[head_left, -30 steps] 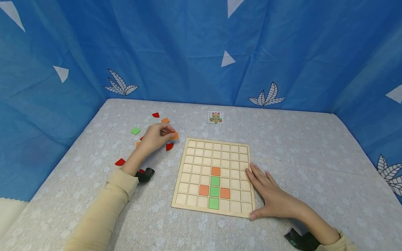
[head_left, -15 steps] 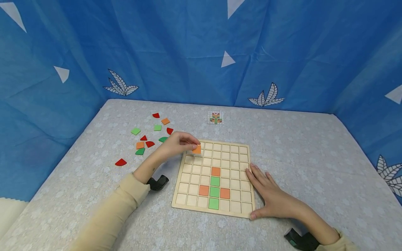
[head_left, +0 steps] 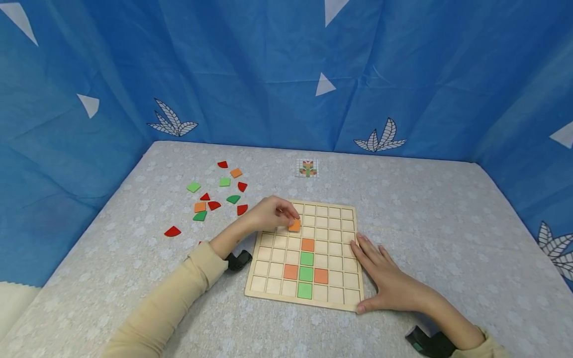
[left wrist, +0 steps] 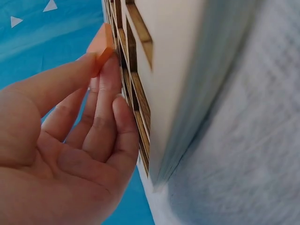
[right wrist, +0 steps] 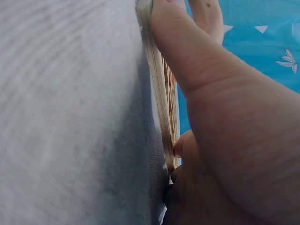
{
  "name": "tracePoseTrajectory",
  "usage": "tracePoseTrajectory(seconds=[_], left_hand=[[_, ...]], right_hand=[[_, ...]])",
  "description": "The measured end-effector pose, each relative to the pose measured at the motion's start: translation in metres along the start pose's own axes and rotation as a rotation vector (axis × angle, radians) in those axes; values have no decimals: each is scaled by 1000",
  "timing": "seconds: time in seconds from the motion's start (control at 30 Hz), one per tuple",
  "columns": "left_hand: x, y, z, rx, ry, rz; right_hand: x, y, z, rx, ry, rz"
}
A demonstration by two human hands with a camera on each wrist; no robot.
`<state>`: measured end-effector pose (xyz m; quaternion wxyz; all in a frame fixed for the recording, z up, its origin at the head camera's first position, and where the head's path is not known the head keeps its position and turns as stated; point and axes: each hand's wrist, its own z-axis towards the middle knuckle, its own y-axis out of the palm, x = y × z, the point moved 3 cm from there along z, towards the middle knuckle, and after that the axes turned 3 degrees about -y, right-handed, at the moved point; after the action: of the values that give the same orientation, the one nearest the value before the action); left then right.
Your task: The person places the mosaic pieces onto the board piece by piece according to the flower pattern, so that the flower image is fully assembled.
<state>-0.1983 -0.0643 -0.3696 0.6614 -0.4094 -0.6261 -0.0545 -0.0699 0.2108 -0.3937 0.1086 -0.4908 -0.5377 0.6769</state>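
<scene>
In the head view my left hand point(head_left: 268, 215) is over the upper left of the wooden grid board point(head_left: 334, 248), pinching an orange square tile point(head_left: 294, 225) between thumb and fingers. The left wrist view shows this orange tile point(left wrist: 100, 41) at the fingertips, close to the board's grid face. My right hand point(head_left: 388, 279) lies along the board's right side, fingers extended onto the rim and thumb at the near right corner. Three green tiles point(head_left: 306, 274) sit in one column of cells. An orange tile point(head_left: 307, 245) is directly above them, with two more orange tiles point(head_left: 321, 276) flanking the middle green one.
Loose pieces lie left of the board, among them red quarter-circles point(head_left: 172, 231), light green squares point(head_left: 194, 187), orange squares point(head_left: 236, 173) and dark green pieces point(head_left: 200, 216). A small pattern card point(head_left: 307, 168) lies beyond the board. Blue cloth point(head_left: 277, 74) hangs behind the table.
My left hand has carried the orange tile from the loose pieces rightward over the board, then farther right and nearer to me. My right hand has stayed at the board's edge.
</scene>
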Motion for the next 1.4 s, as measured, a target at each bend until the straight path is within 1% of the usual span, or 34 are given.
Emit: tracePoseTrajectory(seconds=[0.13,0.3,0.47,0.63,0.83,0.9,1.13,1.27,1.4], left_hand=[[1,2,-1,3,37,44],[0,5,0,14,79,123],[-1,6,-1,41,80,161],[2,8,-3,96,76,199],[3,10,-7,137,107,298],[2,11,-7,145,113,315],[2,8,-9,162,122,264],[3,1,-12,211,108,212],[5,-10,-19,261,96,158]], right_hand=[[0,0,0,2,1,-7],[0,0,0,4,-3,-7],[1,0,0,6,-12,-5],[1,0,0,5,-10,-4],[0,0,1,-1,3,-3],[0,0,1,-4,6,-5],[0,-1,1,-5,11,-2],[-1,0,0,-6,12,6],[-1,0,0,-1,9,2]])
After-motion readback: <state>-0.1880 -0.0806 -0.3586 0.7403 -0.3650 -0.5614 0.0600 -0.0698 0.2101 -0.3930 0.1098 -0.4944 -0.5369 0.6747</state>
